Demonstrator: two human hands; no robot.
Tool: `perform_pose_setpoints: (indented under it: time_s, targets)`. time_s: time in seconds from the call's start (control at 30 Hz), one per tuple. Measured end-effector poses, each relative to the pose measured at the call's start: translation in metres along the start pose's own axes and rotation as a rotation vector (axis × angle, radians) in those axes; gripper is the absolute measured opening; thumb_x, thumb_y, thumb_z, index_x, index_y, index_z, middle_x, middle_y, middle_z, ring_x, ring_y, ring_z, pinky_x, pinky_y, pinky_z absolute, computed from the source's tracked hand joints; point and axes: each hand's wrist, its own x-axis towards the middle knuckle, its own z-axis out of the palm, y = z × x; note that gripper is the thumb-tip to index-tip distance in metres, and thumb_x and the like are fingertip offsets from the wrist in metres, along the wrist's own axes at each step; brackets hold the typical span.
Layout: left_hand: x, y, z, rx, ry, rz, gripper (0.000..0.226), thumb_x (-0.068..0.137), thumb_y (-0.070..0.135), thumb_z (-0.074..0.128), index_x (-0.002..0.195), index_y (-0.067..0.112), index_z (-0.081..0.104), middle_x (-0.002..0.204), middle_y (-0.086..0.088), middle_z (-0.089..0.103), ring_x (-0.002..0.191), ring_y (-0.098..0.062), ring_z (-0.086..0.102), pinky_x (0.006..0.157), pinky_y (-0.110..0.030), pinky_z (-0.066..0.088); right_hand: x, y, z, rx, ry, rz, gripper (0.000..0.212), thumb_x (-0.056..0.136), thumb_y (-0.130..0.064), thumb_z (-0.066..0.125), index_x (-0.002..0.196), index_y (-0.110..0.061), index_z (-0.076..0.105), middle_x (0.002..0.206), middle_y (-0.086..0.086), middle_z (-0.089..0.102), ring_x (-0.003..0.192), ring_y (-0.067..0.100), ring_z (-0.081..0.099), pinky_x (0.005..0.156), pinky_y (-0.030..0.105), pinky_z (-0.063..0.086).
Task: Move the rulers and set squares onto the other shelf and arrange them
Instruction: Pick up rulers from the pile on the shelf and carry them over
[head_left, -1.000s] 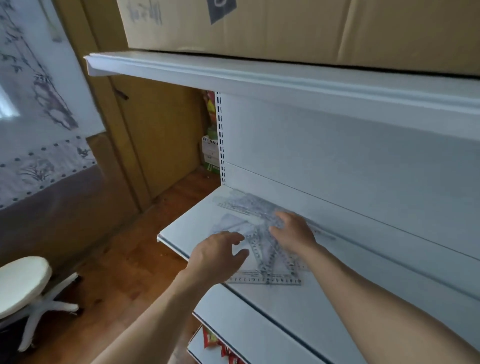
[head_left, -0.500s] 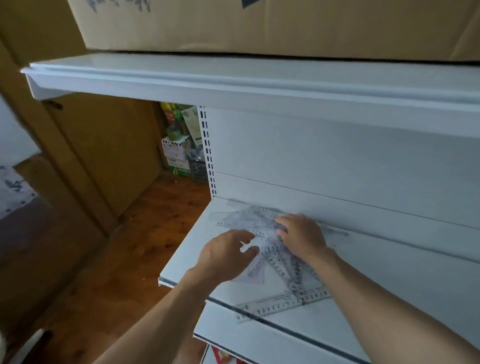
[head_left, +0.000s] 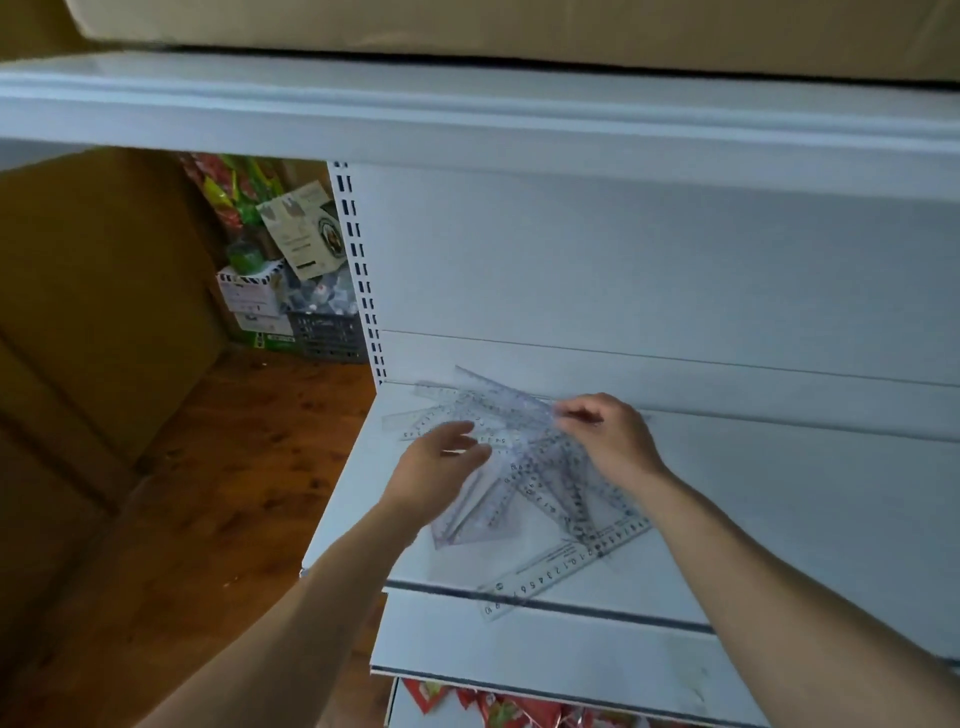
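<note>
From the head view, to note first: left hand (head_left: 439, 470) open, fingers almost straight and a little blurred, holding nothing, low over the left part of the heap of rulers and set squares (head_left: 524, 486); right hand (head_left: 613, 439) with bent fingers and thumb, seemingly pinching the far ends of some clear pieces at the back of the heap. Heap itself lying fanned and crossed on the white shelf (head_left: 789, 525), between and under both hands, close to the back panel. Judged as the step of gathering the loose pieces into one stack before lifting. To do this well: sweep with the left palm toward the right hand, turn the pieces parallel, square the edges against the back panel, then grip the whole stack from both sides, because of the thin and probably slippery plastic. Not to forget the long ruler (head_left: 566, 564) nearer than both hands, its end out over the shelf front, likely easy to knock off. Above the hands, an upper shelf (head_left: 467, 109) carrying a cardboard box (head_left: 519, 26); therefore lift low and pull outward. Below the wrists, a lower shelf (head_left: 519, 642) and red packets (head_left: 498, 711). Left of the left hand, a slotted upright (head_left: 358, 270), a dark crate (head_left: 327, 335) and wooden floor (head_left: 234, 467).
</note>
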Motion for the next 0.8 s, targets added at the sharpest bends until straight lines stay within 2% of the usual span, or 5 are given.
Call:
perform_pose_setpoints:
  time_s: [0.17,0.27,0.43,0.57,0.8]
  targets:
    - [0.014,0.007,0.001,-0.307,0.082,0.06,0.07,0.086,0.022,0.07,0.145,0.024,0.033,0.134,0.005,0.048,0.119,-0.014,0.049,0.089,-0.03,0.042,-0.033,0.002,-0.027,0.123,0.015,0.058,0.02,0.081,-0.015,0.074,0.081,-0.035,0.069,0.09,-0.015,0.071,0.087,0.0,0.066,0.081,0.013,0.047]
    - [0.016,0.015,0.021,-0.355,-0.006,0.195,0.052,0.086,0.011,0.069,0.133,0.024,0.051,0.119,0.005,0.062,0.104,-0.007,0.06,0.087,-0.025,0.047,-0.055,0.01,-0.045,0.128,0.043,0.103,0.017,0.08,-0.015,0.075,0.083,-0.031,0.071,0.09,-0.012,0.072,0.086,0.0,0.066,0.083,0.016,0.048]
    - [0.007,0.033,0.069,-0.411,-0.105,0.239,0.018,0.082,0.001,0.069,0.086,0.018,0.074,0.081,0.002,0.072,0.077,-0.006,0.063,0.078,-0.02,0.049,-0.083,0.021,-0.082,0.181,0.203,0.144,0.024,0.08,-0.008,0.073,0.079,-0.032,0.071,0.084,-0.016,0.071,0.08,-0.005,0.064,0.079,0.012,0.046]
    - [0.001,0.049,0.113,-0.46,-0.076,0.237,0.015,0.083,0.002,0.069,0.085,0.016,0.074,0.08,0.001,0.073,0.077,-0.012,0.063,0.076,-0.027,0.052,-0.111,0.038,-0.119,0.387,0.325,0.22,0.021,0.082,-0.006,0.071,0.092,-0.025,0.071,0.092,-0.006,0.072,0.083,0.004,0.065,0.076,0.015,0.05]
    - [-0.035,0.088,0.22,-0.541,-0.169,0.218,0.015,0.087,0.002,0.064,0.089,0.016,0.07,0.084,-0.001,0.071,0.078,-0.007,0.064,0.068,-0.018,0.052,-0.175,0.082,-0.206,0.592,0.507,0.3,0.017,0.091,-0.005,0.06,0.103,-0.017,0.062,0.099,0.008,0.07,0.088,0.018,0.069,0.077,0.026,0.055]
